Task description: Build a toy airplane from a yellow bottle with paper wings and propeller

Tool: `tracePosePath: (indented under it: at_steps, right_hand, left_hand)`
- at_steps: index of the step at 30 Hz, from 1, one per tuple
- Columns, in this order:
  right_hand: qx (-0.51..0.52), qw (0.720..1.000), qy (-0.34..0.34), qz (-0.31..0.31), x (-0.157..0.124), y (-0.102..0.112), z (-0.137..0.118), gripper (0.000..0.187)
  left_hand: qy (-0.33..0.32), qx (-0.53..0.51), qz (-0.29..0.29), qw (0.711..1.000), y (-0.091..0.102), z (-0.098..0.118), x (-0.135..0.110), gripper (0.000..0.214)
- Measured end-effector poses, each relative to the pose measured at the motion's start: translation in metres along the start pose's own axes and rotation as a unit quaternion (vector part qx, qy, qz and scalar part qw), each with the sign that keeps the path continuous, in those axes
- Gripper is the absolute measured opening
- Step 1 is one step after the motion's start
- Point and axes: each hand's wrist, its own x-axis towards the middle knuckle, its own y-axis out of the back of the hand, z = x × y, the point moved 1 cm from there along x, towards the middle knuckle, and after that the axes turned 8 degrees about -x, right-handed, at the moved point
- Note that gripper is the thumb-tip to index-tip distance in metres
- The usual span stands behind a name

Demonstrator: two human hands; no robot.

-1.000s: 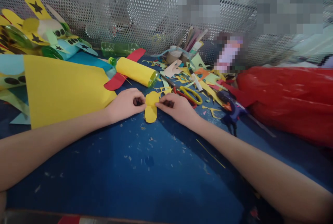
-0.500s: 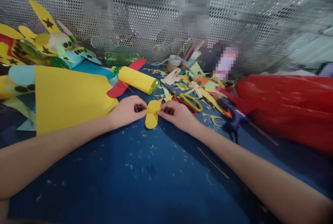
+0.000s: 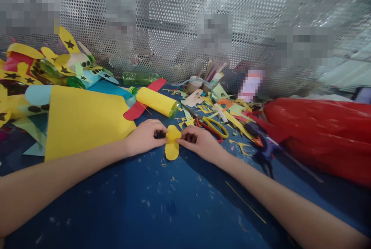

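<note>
A small yellow cutout with rounded ends (image 3: pixel 172 149) is pinched between my two hands, low over the blue table. My left hand (image 3: pixel 147 136) grips its left edge between thumb and fingers. On the other edge, my right hand (image 3: pixel 199 141) closes in the same way. Just behind lies a green bottle wrapped in yellow paper (image 3: pixel 158 101), with a red strip (image 3: pixel 136 110) showing on both sides of it. Scissors with red and yellow handles (image 3: pixel 216 127) rest beyond my right hand.
A large yellow sheet (image 3: pixel 84 121) lies left, near decorated bottle planes (image 3: pixel 84 61). Paper scraps (image 3: pixel 228 106) and a dark blue glue gun (image 3: pixel 265 146) are at right, before a red plastic bag (image 3: pixel 319 137). A perforated metal screen (image 3: pixel 171 21) stands behind the blue table (image 3: pixel 139 210).
The whole scene sits lower in view as the camera tilts up slightly. Both hands keep their pinch on the yellow cutout, whose upper part appears folded or bent differently.
</note>
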Motion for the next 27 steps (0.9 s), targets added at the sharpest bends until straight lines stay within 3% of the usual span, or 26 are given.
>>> tracePosePath:
  at_steps: [14, 21, 27]
  right_hand:
    - [-0.024, 0.999, 0.020, -0.001, -0.0001, -0.0015, 0.0002, 0.012]
    - [-0.046, 0.998, 0.035, 0.012, -0.0016, -0.0012, -0.0028, 0.006]
    - [0.001, 1.000, 0.014, 0.016, -0.0001, -0.0006, 0.0010, 0.009]
  left_hand:
    - [0.011, 0.010, -0.004, 1.000, -0.0006, 0.0016, -0.0002, 0.004]
    - [-0.036, 0.042, 0.016, 0.998, -0.0034, 0.0031, -0.0042, 0.003]
    - [-0.009, 0.043, 0.021, 0.999, -0.0026, 0.0052, -0.0042, 0.022]
